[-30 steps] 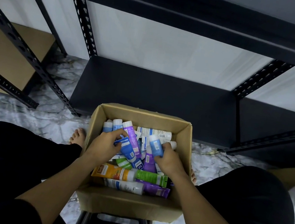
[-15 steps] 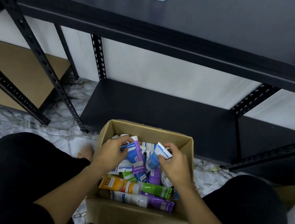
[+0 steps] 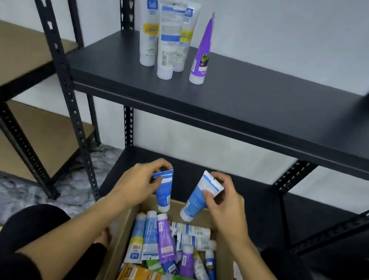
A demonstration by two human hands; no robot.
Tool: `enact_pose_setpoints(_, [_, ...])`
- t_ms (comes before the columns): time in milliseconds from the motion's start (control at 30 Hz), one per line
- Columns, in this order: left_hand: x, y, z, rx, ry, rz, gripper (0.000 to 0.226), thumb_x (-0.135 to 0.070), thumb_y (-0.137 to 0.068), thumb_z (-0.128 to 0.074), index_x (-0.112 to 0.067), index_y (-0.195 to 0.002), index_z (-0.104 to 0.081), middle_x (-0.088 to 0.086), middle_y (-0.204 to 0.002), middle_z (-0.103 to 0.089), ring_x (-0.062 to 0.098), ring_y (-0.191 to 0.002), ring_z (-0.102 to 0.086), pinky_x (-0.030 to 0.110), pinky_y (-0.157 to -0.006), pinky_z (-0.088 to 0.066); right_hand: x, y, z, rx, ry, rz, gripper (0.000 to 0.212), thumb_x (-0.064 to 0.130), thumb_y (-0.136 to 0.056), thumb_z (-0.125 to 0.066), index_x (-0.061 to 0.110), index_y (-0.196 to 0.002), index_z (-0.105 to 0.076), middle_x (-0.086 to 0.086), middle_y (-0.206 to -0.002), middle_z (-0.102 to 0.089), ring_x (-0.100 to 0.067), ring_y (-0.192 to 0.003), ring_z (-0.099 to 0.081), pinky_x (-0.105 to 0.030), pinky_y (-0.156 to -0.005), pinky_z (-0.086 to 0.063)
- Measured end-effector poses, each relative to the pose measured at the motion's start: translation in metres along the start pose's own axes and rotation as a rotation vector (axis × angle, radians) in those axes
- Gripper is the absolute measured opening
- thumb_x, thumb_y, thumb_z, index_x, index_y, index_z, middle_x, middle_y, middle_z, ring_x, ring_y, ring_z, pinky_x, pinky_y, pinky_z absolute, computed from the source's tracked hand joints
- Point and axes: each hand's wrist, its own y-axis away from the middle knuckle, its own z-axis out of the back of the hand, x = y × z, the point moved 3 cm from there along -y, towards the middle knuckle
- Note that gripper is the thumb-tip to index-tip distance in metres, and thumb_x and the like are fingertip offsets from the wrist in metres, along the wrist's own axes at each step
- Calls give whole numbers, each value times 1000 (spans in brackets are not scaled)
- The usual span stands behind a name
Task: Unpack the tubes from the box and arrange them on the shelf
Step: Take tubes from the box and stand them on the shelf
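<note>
While both hands hang above the cardboard box, each pinches one tube by its crimped end, cap down. Left hand has fingers and thumb curled on a dark blue tube; right hand grips a lighter blue-and-white tube. Both tubes are clear of the box, just over its far rim. Many more tubes lie jumbled inside. On the black shelf, three white tubes stand on their caps, clustered, with a purple tube upright just beside them, apart. Person's dark-clad legs flank the box.
</note>
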Motion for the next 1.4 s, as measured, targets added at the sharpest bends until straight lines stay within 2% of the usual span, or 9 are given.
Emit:
enact_pose_setpoints(200, [-50, -25, 70, -72, -91, -134, 35, -20, -94, -58, -47, -115, -53, -17, -93, -66, 10, -73, -65, 42, -65, -58, 85, -32, 34, -46, 38, 204, 42, 20, -91, -70, 35, -125, -52, 8, -112, -67, -4, -93, -65, -21, -67, -58])
enact_pose_setpoints(267, [-68, -32, 94, -90, -112, -170, 34, -20, -93, -58, -46, -115, -54, -20, -95, -67, 7, -76, -64, 40, -68, -58, 115, -44, 44, -80, 51, 269, 42, 19, -90, -71, 33, -125, -54, 10, -111, -67, -4, -92, -65, -24, -68, -58])
enact_pose_setpoints(333, [-86, -39, 117, -112, -109, -210, 31, -20, -93, -58, -44, -114, -57, -22, -98, -68, 3, -80, -64, 35, -68, -57, 144, -57, 55, -121, 49, 327, 40, 18, -89, -71, 33, -123, -55, 13, -107, -67, -6, -90, -66, -29, -69, -60])
enact_pose_setpoints(500, [-125, -49, 170, -190, -89, -268, 28, -19, -94, -57, -42, -110, -62, -16, -95, -67, -2, -64, -60, 17, -53, -45, 211, -89, 81, -205, 27, 432, 39, 14, -88, -70, 32, -121, -57, 15, -99, -69, -3, -83, -67, -29, -70, -59])
enact_pose_setpoints(600, [-140, -54, 194, -234, -100, -292, 27, -21, -95, -59, -44, -109, -61, -18, -103, -63, -2, -68, -58, 13, -54, -41, 237, -110, 94, -236, 50, 462, 39, 15, -88, -68, 34, -120, -56, 13, -93, -70, -6, -78, -67, -31, -69, -58])
enact_pose_setpoints(767, [-153, -70, 222, -280, -143, -315, 29, -21, -92, -59, -49, -102, -58, -14, -105, -66, 4, -68, -57, 18, -55, -40, 252, -143, 103, -278, 138, 474, 37, 18, -90, -66, 36, -121, -52, 7, -100, -70, -6, -78, -65, -29, -64, -58])
enact_pose_setpoints(967, [-166, -86, 236, -289, -201, -331, 26, -25, -94, -58, -46, -108, -59, -10, -104, -64, 8, -77, -61, 26, -62, -51, 246, -176, 100, -290, 268, 423, 37, 20, -93, -64, 36, -122, -48, -1, -106, -69, -18, -83, -65, -42, -69, -60])
enact_pose_setpoints(1200, [-176, -103, 243, -330, -212, -323, 26, -23, -95, -56, -43, -111, -61, -10, -95, -65, 9, -57, -52, 21, -51, -40, 233, -191, 87, -252, 382, 381, 39, 18, -97, -61, 28, -131, -46, -7, -112, -68, -20, -86, -64, -36, -70, -58])
enact_pose_setpoints(1400, [-178, -120, 241, -368, -246, -303, 24, -28, -98, -56, -40, -118, -58, -12, -100, -61, 10, -83, -61, 26, -58, -51, 228, -196, 78, -252, 448, 372, 44, 22, -99, -59, 31, -138, -40, -5, -124, -65, -21, -101, -65, -38, -78, -60])
